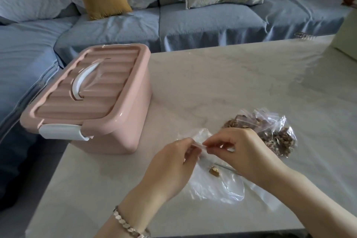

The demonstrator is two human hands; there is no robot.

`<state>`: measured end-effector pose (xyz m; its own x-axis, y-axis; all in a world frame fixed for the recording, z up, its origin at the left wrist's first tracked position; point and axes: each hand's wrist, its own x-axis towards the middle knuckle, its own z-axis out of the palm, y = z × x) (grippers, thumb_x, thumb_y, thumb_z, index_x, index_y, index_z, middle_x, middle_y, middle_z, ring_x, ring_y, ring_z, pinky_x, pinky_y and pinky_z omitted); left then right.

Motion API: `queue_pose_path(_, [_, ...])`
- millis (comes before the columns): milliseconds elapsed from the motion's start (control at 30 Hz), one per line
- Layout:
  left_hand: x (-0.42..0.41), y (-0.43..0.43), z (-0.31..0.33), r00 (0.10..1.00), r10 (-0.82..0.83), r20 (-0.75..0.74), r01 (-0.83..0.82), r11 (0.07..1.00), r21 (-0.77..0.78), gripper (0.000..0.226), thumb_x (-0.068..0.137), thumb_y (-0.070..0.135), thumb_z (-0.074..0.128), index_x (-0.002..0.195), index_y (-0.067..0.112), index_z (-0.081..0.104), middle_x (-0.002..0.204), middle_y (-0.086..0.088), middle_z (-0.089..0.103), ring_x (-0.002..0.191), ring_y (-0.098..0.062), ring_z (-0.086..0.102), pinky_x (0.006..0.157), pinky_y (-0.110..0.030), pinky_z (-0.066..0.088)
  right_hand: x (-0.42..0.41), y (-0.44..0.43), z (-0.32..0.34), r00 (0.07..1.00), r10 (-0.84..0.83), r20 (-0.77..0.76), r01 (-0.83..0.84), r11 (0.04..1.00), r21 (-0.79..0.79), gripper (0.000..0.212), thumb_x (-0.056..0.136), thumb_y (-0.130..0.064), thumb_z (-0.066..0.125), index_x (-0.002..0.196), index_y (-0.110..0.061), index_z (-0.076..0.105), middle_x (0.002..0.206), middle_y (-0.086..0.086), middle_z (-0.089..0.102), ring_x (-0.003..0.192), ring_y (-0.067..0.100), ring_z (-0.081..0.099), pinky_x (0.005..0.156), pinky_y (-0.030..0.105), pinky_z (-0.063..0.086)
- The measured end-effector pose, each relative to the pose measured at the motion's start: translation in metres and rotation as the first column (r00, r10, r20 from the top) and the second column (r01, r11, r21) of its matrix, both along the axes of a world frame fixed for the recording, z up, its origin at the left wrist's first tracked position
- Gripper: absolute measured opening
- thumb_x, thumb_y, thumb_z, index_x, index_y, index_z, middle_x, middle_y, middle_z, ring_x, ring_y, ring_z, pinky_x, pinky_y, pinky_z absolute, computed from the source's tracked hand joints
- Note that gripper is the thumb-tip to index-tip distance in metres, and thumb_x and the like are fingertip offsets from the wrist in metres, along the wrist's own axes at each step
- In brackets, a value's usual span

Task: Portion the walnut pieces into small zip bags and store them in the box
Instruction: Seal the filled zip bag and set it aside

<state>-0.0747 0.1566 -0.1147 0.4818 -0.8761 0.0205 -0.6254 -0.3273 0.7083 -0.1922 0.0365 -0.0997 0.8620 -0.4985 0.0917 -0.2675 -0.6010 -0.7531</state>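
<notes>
- Left hand (172, 162) and right hand (241, 150) pinch the top edge of a small zip bag (214, 183); one walnut piece (214, 171) lies inside
- Pink box (92, 98) stands closed beside them on the table (231, 83)

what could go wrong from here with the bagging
The left hand and right hand pinch the small zip bag by its top strip only; a slip could drop the walnut piece seen through it. The pink box sits at the table edge with its lid shut, so opening it one-handed might shove it off.
</notes>
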Motion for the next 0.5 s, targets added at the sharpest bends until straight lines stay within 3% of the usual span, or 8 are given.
queue_pose_path(67, [0.001,0.000,-0.005,0.994,0.033,0.107,-0.027,0.998,-0.058,0.008,0.093,0.031,0.050,0.095,0.032,0.057,0.091,0.019,0.059,0.088,0.001,0.053,0.082,-0.023,0.043,-0.001,0.001,-0.002,0.995,-0.100,0.023,0.096,0.989,0.116,0.017,0.075,-0.014,0.075,0.077,-0.030,0.074,0.071,-0.013,0.071,0.071,0.001,0.065,0.070,0.013,0.050])
queue_pose_path(133, [0.000,-0.003,-0.010,0.933,0.179,0.311,-0.124,0.974,-0.188,0.019,0.087,0.034,0.055,0.105,0.028,0.052,0.097,0.016,0.052,0.092,-0.004,0.047,0.084,-0.023,0.037,0.000,0.001,-0.006,0.968,-0.247,0.042,0.228,0.938,0.263,0.021,0.069,-0.013,0.079,0.069,-0.032,0.070,0.069,-0.014,0.072,0.065,0.001,0.066,0.069,0.015,0.052])
queue_pose_path(200, [-0.003,-0.005,-0.010,0.889,0.286,0.357,-0.161,0.927,-0.339,0.018,0.080,0.039,0.055,0.092,0.026,0.054,0.088,0.012,0.054,0.084,-0.006,0.045,0.077,-0.023,0.032,0.001,0.001,-0.007,0.934,-0.354,0.035,0.313,0.865,0.392,0.020,0.065,-0.013,0.082,0.065,-0.028,0.070,0.066,-0.011,0.072,0.060,0.003,0.066,0.066,0.016,0.053])
queue_pose_path(267, [-0.009,-0.009,-0.006,0.952,0.236,0.197,-0.165,0.933,-0.319,0.023,0.081,0.043,0.057,0.072,0.022,0.055,0.070,0.014,0.054,0.069,-0.002,0.045,0.066,-0.018,0.035,0.002,0.006,-0.005,0.932,-0.363,0.022,0.308,0.821,0.481,0.016,0.063,-0.013,0.083,0.066,-0.023,0.070,0.062,-0.006,0.071,0.055,0.004,0.064,0.059,0.015,0.052])
queue_pose_path(333, [-0.014,-0.012,-0.003,0.981,0.136,-0.136,-0.159,0.972,-0.172,0.032,0.086,0.044,0.058,0.068,0.018,0.058,0.061,0.006,0.057,0.061,-0.004,0.051,0.058,-0.016,0.042,0.002,0.012,-0.001,0.951,-0.310,0.016,0.260,0.824,0.503,0.015,0.065,-0.010,0.080,0.064,-0.022,0.071,0.060,-0.004,0.071,0.055,0.004,0.065,0.059,0.020,0.053])
queue_pose_path(367, [-0.015,-0.012,-0.003,0.969,0.108,-0.220,-0.138,0.982,-0.126,0.031,0.087,0.042,0.058,0.069,0.017,0.061,0.062,0.002,0.060,0.059,-0.005,0.054,0.059,-0.022,0.046,0.002,0.015,0.000,0.958,-0.287,0.010,0.244,0.833,0.498,0.016,0.066,-0.008,0.079,0.063,-0.021,0.070,0.060,-0.004,0.071,0.056,0.005,0.066,0.061,0.025,0.054])
queue_pose_path(500, [-0.011,-0.011,-0.001,0.951,0.046,-0.306,-0.083,0.991,-0.110,0.036,0.093,0.031,0.052,0.070,0.006,0.064,0.064,-0.011,0.063,0.056,-0.013,0.049,0.057,-0.034,0.042,0.000,0.016,0.001,0.970,-0.243,-0.014,0.217,0.838,0.500,0.013,0.064,-0.011,0.082,0.066,-0.017,0.071,0.062,0.000,0.072,0.061,0.014,0.069,0.068,0.036,0.056])
